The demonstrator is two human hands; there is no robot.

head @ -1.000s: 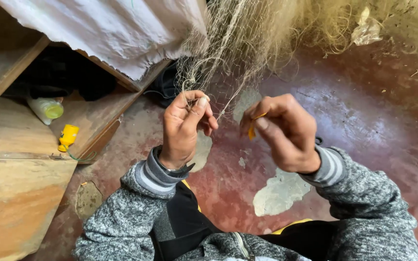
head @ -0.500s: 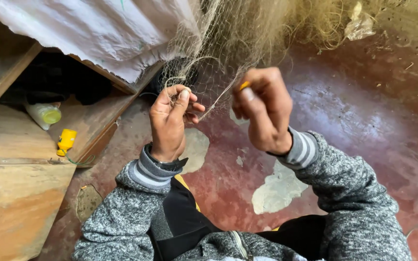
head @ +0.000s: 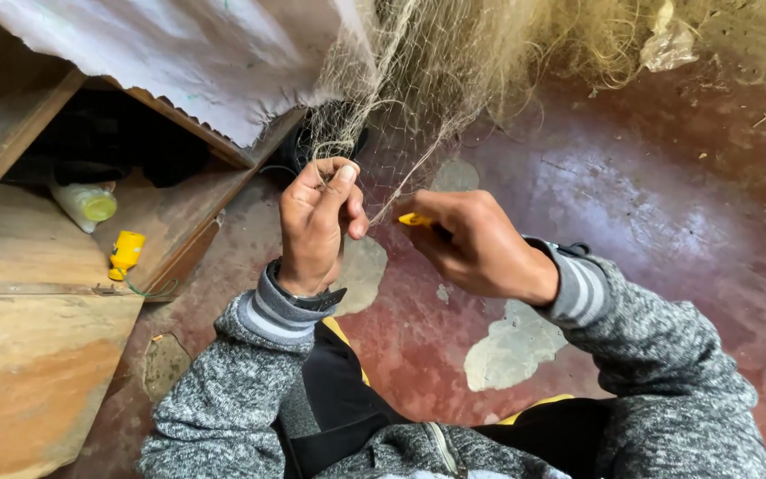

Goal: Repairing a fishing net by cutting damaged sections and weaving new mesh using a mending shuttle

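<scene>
Worn red floor [head: 667, 222] lies under a fine fishing net [head: 418, 80] hanging just ahead. Left hand [head: 316, 226] pinches a mesh strand between thumb and fingers; right hand [head: 476, 244] is closed around a yellow netting needle [head: 414, 219] touching the twine. Pulling hard could, I judge, tear the thin mesh.

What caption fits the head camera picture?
Left hand pinches fishing net while right hand holds a yellow netting needle.
</scene>
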